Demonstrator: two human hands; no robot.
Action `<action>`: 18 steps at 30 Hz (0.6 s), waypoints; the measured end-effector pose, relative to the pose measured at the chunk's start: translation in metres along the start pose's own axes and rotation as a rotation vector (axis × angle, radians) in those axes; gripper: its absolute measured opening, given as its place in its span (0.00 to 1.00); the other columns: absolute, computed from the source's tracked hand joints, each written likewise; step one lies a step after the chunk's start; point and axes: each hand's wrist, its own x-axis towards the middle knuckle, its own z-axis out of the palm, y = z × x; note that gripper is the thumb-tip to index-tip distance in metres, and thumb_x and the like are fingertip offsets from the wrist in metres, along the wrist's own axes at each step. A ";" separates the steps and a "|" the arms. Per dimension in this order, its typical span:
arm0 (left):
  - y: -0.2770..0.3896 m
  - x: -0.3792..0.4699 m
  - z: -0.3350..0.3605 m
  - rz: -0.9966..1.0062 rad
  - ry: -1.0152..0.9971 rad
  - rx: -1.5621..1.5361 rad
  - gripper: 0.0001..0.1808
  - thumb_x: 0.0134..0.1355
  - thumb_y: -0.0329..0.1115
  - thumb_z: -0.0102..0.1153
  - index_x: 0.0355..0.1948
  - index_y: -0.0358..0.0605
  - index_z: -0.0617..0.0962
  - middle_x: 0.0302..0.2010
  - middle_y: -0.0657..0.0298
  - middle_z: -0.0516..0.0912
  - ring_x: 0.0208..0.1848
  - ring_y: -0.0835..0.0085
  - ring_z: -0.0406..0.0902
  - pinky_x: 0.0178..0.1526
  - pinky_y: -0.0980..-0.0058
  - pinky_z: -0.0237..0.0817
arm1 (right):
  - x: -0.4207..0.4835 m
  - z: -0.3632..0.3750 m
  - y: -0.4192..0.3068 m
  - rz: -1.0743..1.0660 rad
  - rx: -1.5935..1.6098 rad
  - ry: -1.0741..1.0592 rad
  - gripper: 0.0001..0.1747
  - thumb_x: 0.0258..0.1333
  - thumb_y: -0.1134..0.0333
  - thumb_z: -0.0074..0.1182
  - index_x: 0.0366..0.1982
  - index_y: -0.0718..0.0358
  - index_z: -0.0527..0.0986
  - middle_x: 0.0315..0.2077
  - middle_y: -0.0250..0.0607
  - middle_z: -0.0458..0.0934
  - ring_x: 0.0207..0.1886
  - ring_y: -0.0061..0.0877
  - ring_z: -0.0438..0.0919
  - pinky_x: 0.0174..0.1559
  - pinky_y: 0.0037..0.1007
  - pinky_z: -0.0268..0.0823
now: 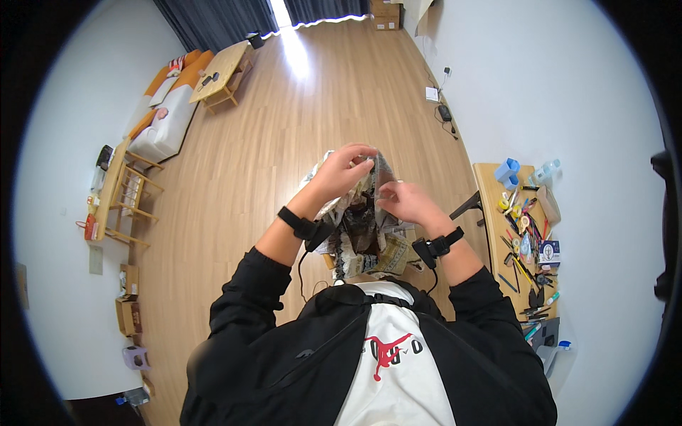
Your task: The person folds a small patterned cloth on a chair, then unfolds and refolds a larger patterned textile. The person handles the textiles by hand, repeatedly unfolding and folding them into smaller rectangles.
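Note:
A crumpled patterned cloth or garment (pixel 391 255) in grey, black, white and olive lies in front of my body, over a support that is mostly hidden. My left hand (pixel 346 168) pinches the raised grey upper edge of the cloth between thumb and fingers. Close by on the right, my right hand (pixel 404 199) is slightly blurred, its fingers curled beside the hanging grey part; whether it grips the cloth is not clear. Black straps with small devices and cables sit on both wrists.
At the right, a wooden table (pixel 487 183) bears pens, tape rolls, blue holders (pixel 506 169) and a plastic bottle (pixel 544 171). A power adapter (pixel 444 113) lies by the right wall. Left are a sofa (pixel 176 114), a low table (pixel 226 66), a wooden desk (pixel 111 186) and cardboard boxes (pixel 128 317).

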 end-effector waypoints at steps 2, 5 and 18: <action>0.008 0.004 -0.001 0.049 0.004 -0.030 0.17 0.71 0.34 0.61 0.57 0.37 0.85 0.56 0.57 0.85 0.45 0.71 0.82 0.52 0.70 0.76 | 0.011 0.011 -0.001 0.000 0.041 -0.008 0.25 0.63 0.53 0.66 0.52 0.65 0.82 0.45 0.56 0.87 0.50 0.49 0.86 0.54 0.42 0.77; 0.026 0.010 -0.001 0.080 -0.023 -0.006 0.17 0.73 0.32 0.59 0.60 0.38 0.84 0.59 0.59 0.84 0.50 0.73 0.81 0.54 0.71 0.74 | 0.025 0.026 -0.002 -0.159 0.077 0.106 0.24 0.62 0.54 0.67 0.49 0.66 0.82 0.42 0.57 0.87 0.48 0.51 0.85 0.51 0.44 0.77; 0.048 0.010 -0.015 0.209 0.015 0.006 0.18 0.75 0.31 0.58 0.62 0.37 0.81 0.63 0.56 0.81 0.58 0.68 0.82 0.57 0.69 0.75 | 0.056 0.025 -0.004 -0.081 0.284 0.311 0.17 0.64 0.59 0.65 0.39 0.69 0.79 0.32 0.50 0.84 0.33 0.44 0.81 0.39 0.42 0.73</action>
